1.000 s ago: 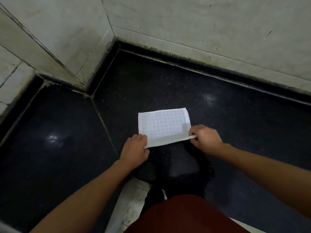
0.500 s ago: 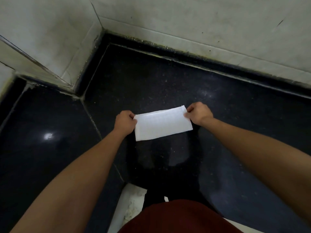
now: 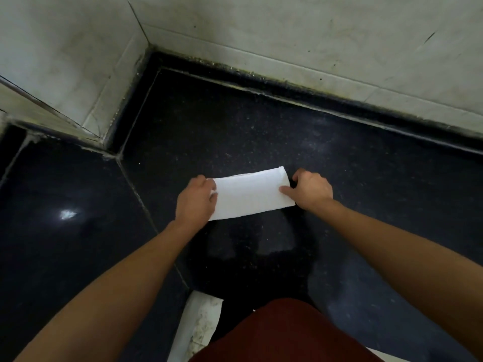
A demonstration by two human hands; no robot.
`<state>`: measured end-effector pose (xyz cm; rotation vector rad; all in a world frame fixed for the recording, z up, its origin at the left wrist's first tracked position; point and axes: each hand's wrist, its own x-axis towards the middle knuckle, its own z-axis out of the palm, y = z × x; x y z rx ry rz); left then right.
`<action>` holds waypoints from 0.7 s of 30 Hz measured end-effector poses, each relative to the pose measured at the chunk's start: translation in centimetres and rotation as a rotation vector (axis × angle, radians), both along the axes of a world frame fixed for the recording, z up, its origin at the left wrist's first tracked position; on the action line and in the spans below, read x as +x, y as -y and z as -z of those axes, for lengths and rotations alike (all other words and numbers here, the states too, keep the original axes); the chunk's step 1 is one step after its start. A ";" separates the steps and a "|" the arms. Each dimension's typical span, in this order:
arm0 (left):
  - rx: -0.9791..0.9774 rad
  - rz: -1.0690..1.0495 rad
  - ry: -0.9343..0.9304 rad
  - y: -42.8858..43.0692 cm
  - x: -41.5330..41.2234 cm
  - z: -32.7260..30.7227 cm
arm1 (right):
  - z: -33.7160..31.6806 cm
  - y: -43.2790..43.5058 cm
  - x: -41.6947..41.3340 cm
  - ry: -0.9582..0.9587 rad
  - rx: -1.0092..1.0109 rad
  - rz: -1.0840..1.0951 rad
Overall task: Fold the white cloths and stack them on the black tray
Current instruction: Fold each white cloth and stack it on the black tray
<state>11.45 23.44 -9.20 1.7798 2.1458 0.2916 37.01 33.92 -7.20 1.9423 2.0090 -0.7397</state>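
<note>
A white cloth (image 3: 251,197) is seen lying on the black speckled bench (image 3: 261,131), folded into a long narrow band that runs from left to right, with its right end set slightly farther away than its left. The left end of the band is gripped by the left hand (image 3: 196,202), whose fingers (image 3: 212,196) are curled in over the short edge. The right end is held by the right hand (image 3: 312,189): the thumb (image 3: 286,190) is laid flat on top of the fabric, pointing left, while the other fingers are curled round the far right corner, where the layers are seen slightly lifted. Both forearms are stretched out from the near edge of the view toward the cloth. The bench is set into a corner and is bordered at the far side and at the left by pale, stained tiled walls (image 3: 287,35). A thin joint line (image 3: 141,194) is seen running across the dark stone from the corner toward the near side, passing just left of the left hand. A bright light reflection (image 3: 67,214) is seen on the stone well to the left of the cloth. At the near edge a red garment (image 3: 282,335) is visible, and beside it, to the left, a pale mottled strip (image 3: 198,325).
</note>
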 end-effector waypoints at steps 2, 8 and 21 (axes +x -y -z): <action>-0.029 0.168 -0.046 1.9 0.2 0.6 | 0.0 0.4 -0.5 0.017 -0.038 -0.002; 0.001 0.125 -0.086 4.2 -0.4 2.1 | -0.1 -0.4 -0.4 -0.150 -0.188 0.272; -0.101 -0.024 0.016 4.3 -1.1 -0.3 | -3.5 0.7 -3.7 -0.653 -0.328 0.373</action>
